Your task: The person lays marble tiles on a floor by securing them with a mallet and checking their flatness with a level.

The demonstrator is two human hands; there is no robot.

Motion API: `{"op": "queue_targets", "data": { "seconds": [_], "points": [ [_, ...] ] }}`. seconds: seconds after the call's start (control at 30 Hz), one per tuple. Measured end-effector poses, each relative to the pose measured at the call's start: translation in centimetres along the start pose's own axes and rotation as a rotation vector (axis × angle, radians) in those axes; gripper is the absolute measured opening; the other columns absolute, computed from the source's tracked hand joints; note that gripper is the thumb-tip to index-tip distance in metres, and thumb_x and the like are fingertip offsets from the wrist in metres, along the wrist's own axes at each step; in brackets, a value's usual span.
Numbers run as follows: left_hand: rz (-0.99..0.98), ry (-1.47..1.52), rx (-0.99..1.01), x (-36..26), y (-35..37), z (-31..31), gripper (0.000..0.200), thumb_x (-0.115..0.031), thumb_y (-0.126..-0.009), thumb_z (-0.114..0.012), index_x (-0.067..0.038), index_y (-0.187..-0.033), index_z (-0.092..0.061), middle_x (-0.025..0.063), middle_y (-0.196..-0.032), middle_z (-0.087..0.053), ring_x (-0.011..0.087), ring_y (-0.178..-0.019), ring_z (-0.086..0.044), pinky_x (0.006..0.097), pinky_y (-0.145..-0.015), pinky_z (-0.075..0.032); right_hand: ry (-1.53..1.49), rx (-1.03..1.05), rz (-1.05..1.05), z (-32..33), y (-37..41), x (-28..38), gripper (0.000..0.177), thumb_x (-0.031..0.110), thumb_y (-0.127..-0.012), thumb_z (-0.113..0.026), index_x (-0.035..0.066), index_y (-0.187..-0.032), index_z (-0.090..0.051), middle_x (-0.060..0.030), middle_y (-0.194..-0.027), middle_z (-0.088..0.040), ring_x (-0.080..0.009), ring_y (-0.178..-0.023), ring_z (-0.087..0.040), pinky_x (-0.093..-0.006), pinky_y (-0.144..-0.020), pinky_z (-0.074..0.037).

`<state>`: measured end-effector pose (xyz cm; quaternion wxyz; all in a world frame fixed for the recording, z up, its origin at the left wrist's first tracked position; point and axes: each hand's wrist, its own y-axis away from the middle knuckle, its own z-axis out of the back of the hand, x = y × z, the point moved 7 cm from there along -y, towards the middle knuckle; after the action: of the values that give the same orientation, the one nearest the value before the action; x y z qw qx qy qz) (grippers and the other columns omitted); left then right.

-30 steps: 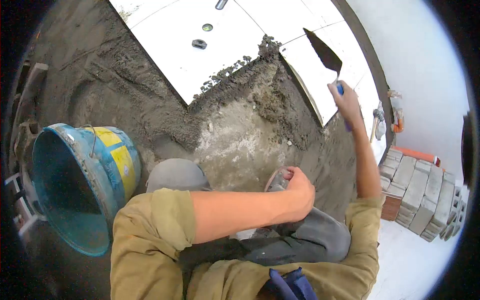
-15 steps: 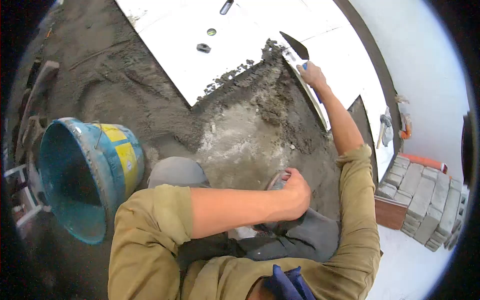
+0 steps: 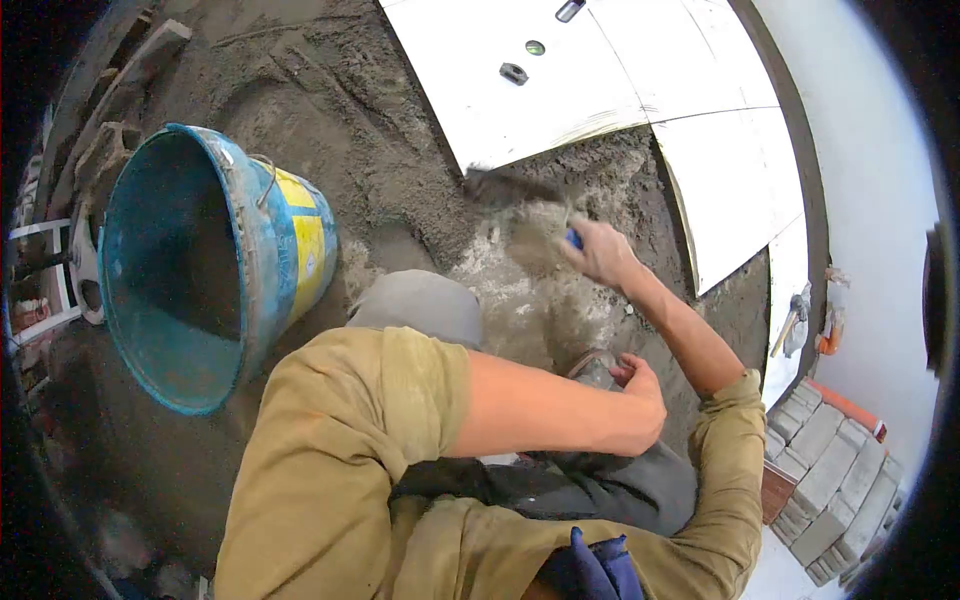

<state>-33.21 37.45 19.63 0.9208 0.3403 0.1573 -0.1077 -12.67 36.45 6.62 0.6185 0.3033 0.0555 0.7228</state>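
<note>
My right hand point(image 3: 605, 255) is closed around the blue handle of a trowel point(image 3: 515, 190). Its blade, smeared by motion, lies over the grey mortar point(image 3: 630, 165) just off the corner of a white tile point(image 3: 470, 110). Across my body reaches the left arm, and my left hand point(image 3: 640, 395) rests by my knee beside the toe of a shoe point(image 3: 593, 368). Its fingers are loosely bent and a little apart, with nothing seen in them.
A blue bucket point(image 3: 255, 270) with a yellow label stands tilted at left. Small levelling tools, among them a dark block point(image 3: 513, 74) and a round green vial point(image 3: 535, 47), lie on the tile. Stacked grey bricks point(image 3: 835, 480) and a white wall point(image 3: 880, 240) are at right.
My right hand has brought the trowel off the tile edge, down and left onto the mortar. Loose mortar along the tile's edge is gone. The view has shifted, with the left hand still by the knee.
</note>
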Motion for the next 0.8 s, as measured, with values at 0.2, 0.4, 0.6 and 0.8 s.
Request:
{"op": "queue_targets", "data": {
  "seconds": [0.2,0.4,0.6,0.8],
  "points": [
    [-0.015,-0.020,0.165,0.0,1.6,-0.2,0.057,-0.043,-0.083,-0.062,-0.011,-0.130,-0.058,0.0188,-0.135,-0.054,0.0353,-0.120,-0.054,0.0598,-0.101,-0.034,0.284,-0.236,0.234,9.1,3.2,2.9,0.033,0.016,-0.085,-0.068,0.007,-0.115,-0.061,-0.0159,-0.086,-0.062,-0.0327,-0.080,-0.063,-0.0429,-0.071,-0.050],
    [0.023,0.008,0.104,0.7,1.2,0.1,0.056,-0.041,-0.083,-0.061,-0.010,-0.130,-0.058,0.0186,-0.135,-0.054,0.0362,-0.120,-0.054,0.0601,-0.102,-0.033,0.510,-0.119,0.257,8.3,1.0,5.7,0.046,0.010,-0.082,-0.063,0.009,-0.127,-0.057,-0.0129,-0.096,-0.055,-0.0291,-0.087,-0.060,-0.0415,-0.070,-0.050],
    [-0.013,-0.022,0.181,1.4,1.4,-0.1,0.056,-0.043,-0.084,-0.061,-0.012,-0.130,-0.059,0.0171,-0.137,-0.053,0.0387,-0.122,-0.052,0.0600,-0.102,-0.033,0.529,-0.131,0.306,6.4,-0.8,6.9,0.039,0.009,-0.083,-0.059,0.009,-0.122,-0.058,-0.0140,-0.097,-0.057,-0.0294,-0.094,-0.061,-0.0403,-0.073,-0.054],
    [0.002,-0.027,0.177,1.6,0.5,-0.1,0.054,-0.044,-0.085,-0.059,-0.014,-0.130,-0.059,0.0164,-0.136,-0.054,0.0384,-0.122,-0.053,0.0602,-0.101,-0.033,0.586,-0.053,0.192,7.3,-2.5,5.1,0.039,0.006,-0.081,-0.059,0.008,-0.119,-0.060,-0.0166,-0.101,-0.060,-0.0315,-0.096,-0.063,-0.0423,-0.074,-0.054]
  ]
}}
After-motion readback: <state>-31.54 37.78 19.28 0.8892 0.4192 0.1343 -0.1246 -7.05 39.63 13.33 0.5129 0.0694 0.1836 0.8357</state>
